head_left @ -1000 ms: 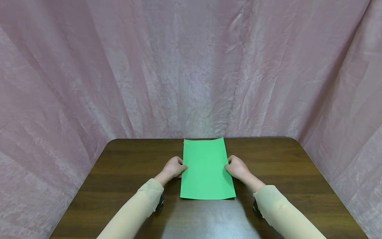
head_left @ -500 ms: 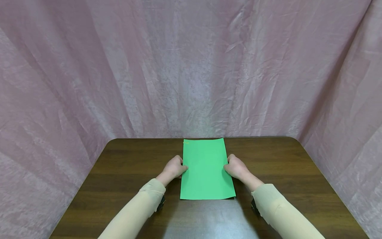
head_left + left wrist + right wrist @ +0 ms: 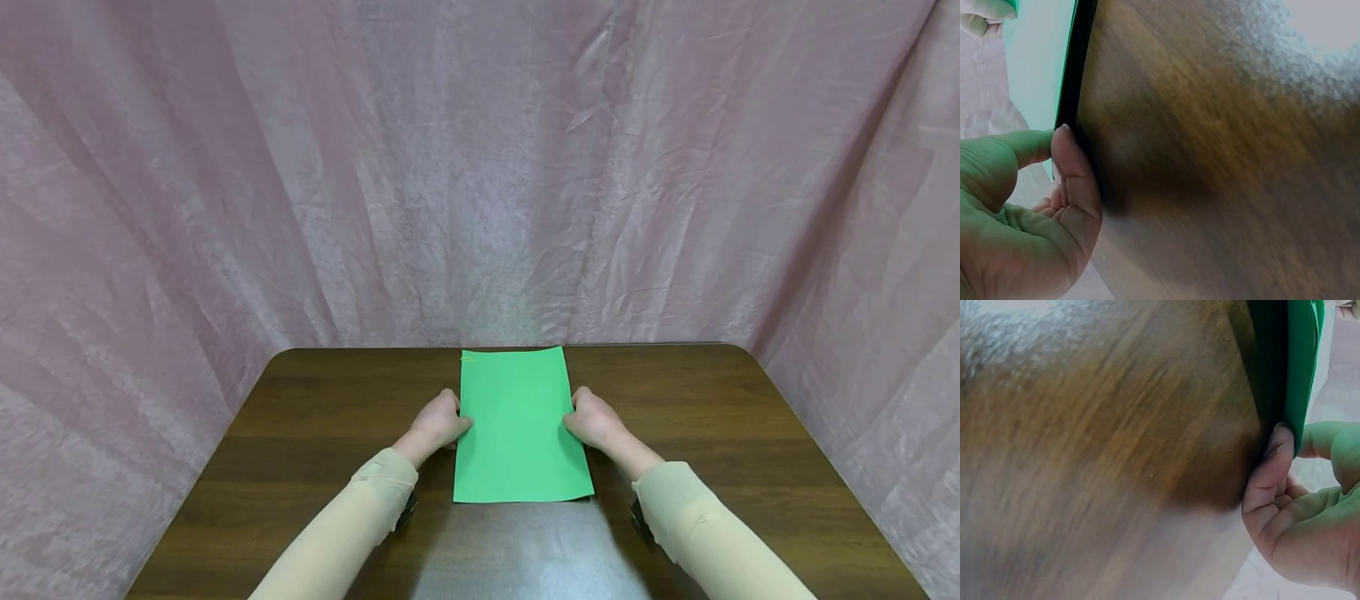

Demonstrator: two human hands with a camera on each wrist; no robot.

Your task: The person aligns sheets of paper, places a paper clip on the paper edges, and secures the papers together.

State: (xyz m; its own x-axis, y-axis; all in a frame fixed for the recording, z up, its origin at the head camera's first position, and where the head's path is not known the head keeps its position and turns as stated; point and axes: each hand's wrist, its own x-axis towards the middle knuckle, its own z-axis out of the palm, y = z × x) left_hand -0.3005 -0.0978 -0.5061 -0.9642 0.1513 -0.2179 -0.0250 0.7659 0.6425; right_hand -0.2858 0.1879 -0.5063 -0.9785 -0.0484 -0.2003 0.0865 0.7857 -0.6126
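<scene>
A bright green sheet of paper (image 3: 517, 433) lies lengthwise before me at the middle of the table. Its far right corner curls up slightly. A small yellow clip-like piece (image 3: 467, 359) sits at its far left corner. My left hand (image 3: 438, 421) pinches the left edge, thumb on top and fingers beneath. At the right edge, my right hand (image 3: 594, 419) pinches it in the same way. Close up in the right wrist view, the sheet's edge (image 3: 1300, 369) stands raised over the wood between thumb and index finger, with a dark green area below it.
The brown wooden table (image 3: 337, 400) extends on both sides of the paper, and light glares off its near part. Pink velvet curtains (image 3: 480, 167) hang behind the table and along its sides. Dark wrist-worn devices (image 3: 405, 510) show under the pale sleeves.
My left forearm has shifted slightly right and forward, and the right forearm slightly inward. Both hands keep their pinch, and the paper stays almost in place.
</scene>
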